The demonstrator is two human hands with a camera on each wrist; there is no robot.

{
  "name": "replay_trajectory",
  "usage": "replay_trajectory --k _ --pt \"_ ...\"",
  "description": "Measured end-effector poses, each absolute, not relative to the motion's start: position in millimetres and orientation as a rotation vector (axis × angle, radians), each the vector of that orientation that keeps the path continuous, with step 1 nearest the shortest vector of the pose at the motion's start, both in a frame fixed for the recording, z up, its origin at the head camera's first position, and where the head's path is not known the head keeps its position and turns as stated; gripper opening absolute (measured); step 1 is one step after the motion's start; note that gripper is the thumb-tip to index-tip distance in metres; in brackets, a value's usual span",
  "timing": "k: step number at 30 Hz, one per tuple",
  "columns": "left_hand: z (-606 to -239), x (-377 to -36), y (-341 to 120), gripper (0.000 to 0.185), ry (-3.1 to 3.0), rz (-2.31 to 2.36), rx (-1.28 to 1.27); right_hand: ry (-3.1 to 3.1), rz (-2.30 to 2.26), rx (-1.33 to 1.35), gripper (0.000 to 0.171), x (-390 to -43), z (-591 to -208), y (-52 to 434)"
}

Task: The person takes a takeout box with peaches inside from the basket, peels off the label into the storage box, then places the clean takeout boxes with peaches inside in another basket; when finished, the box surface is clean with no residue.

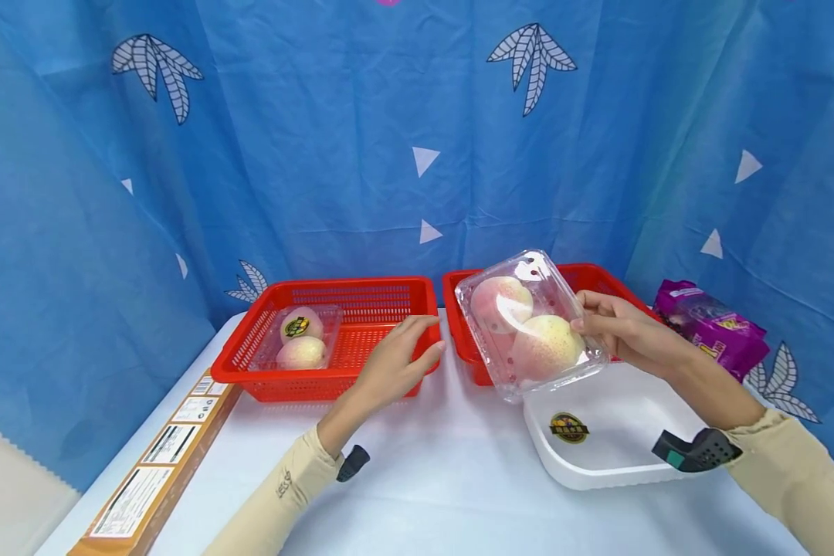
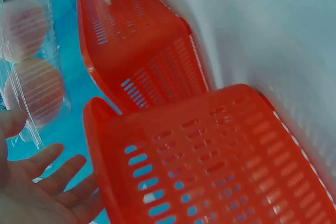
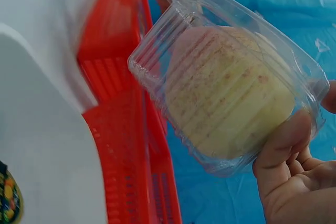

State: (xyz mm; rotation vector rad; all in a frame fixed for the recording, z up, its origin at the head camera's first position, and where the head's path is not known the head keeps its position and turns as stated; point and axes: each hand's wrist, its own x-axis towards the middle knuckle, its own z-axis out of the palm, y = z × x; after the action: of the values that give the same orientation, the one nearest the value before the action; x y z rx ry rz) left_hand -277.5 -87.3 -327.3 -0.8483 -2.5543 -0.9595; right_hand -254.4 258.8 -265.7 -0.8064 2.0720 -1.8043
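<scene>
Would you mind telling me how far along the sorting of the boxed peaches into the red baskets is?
One clear peach box already lies in the left red basket. The right hand holds a second peach box tilted above the right red basket; the left hand is open beside the left basket. It is not yet set down.

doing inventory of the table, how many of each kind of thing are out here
red baskets: 2
clear fruit boxes: 2
white tray: 1
purple packet: 1
long brown carton: 1
total: 7

Cream long sleeves [image 1: 799,471], black wrist-mounted cameras [image 1: 697,450]
</scene>
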Motion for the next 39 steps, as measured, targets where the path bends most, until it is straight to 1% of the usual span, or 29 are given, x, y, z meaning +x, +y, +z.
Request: replay_trajectory --k 5,10,15,19,26,30,35,37,39 --pt "-332.4 -290.6 -71.5 0.057 -2.637 -0.831 -0.816 2.037 -1.892 -0.743 0.014 -271.6 -262.8 271.6" --pt "-339.1 -300.1 -56.6 0.061 -2.707 -0.694 -0.796 2.156 -1.897 -0.617 0.012 -289.8 -261.6 282.2" --pt "-344.9 -303.3 -45.9 0.062 -2.769 -0.560 -0.782 2.200 -1.898 -0.504 0.008 -308.0 -258.6 293.8" --pt "-347.7 -301.9 -43.3 0.061 -2.792 -0.511 -0.754 2.153 -1.925 -0.421 0.008 -321.3 -254.8 304.7" --pt "-348.4 -300.0 -42.1 0.061 -2.792 -0.500 -0.742 2.133 -1.932 -0.466 0.013 -344.2 -252.7 321.5" --pt "-348.9 -300.1 -41.8 0.061 -2.785 -0.490 -0.748 2.094 -1.957 -0.416 0.016 -351.5 -252.4 325.7" --pt "-349.4 -300.6 -41.3 0.061 -2.785 -0.472 -0.750 2.029 -1.955 -0.265 0.023 -357.0 -252.1 328.4" --pt "-349.4 -300.7 -41.2 0.061 -2.781 -0.466 -0.749 2.023 -1.959 -0.173 0.021 -359.7 -252.3 329.1" --pt "-349.7 -300.8 -41.1 0.060 -2.776 -0.460 -0.748 2.026 -1.974 -0.083 0.015 -362.2 -253.0 329.9"
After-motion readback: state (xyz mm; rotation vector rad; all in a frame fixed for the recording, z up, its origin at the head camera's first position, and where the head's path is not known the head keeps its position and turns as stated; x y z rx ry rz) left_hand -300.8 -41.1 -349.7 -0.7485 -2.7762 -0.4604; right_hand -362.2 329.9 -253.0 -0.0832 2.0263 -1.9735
